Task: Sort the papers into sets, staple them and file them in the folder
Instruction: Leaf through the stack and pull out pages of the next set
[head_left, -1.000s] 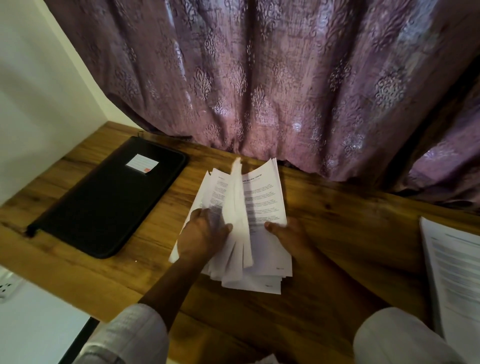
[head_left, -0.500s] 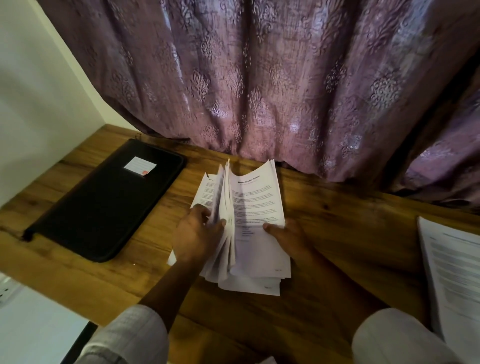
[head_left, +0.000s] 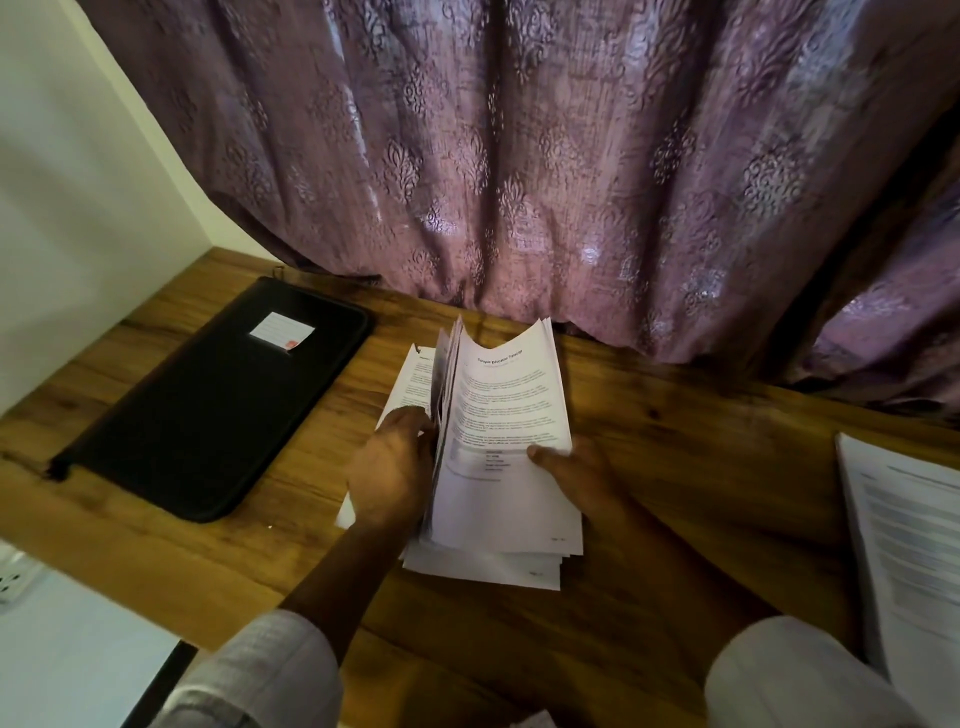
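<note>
A thick stack of printed white papers (head_left: 504, 467) lies in the middle of the wooden desk (head_left: 701, 467). My left hand (head_left: 389, 473) rests on the stack's left part, fingers pressed into the fanned sheets. My right hand (head_left: 576, 467) holds the right part, thumb on the top printed page, whose far edge curls upward. A closed black zip folder (head_left: 208, 400) with a small white label lies flat to the left of the stack. No stapler is visible.
Another set of printed pages (head_left: 909, 561) lies at the desk's right edge. A purple patterned curtain (head_left: 519, 182) hangs along the back of the desk. A white wall (head_left: 62, 208) bounds the left side, with a socket (head_left: 13, 577) below the desk edge.
The sheets that stood fanned upright between my hands have fallen toward the right pile. The top printed page now lies flatter under my right thumb. Both hands stay on the stack.
</note>
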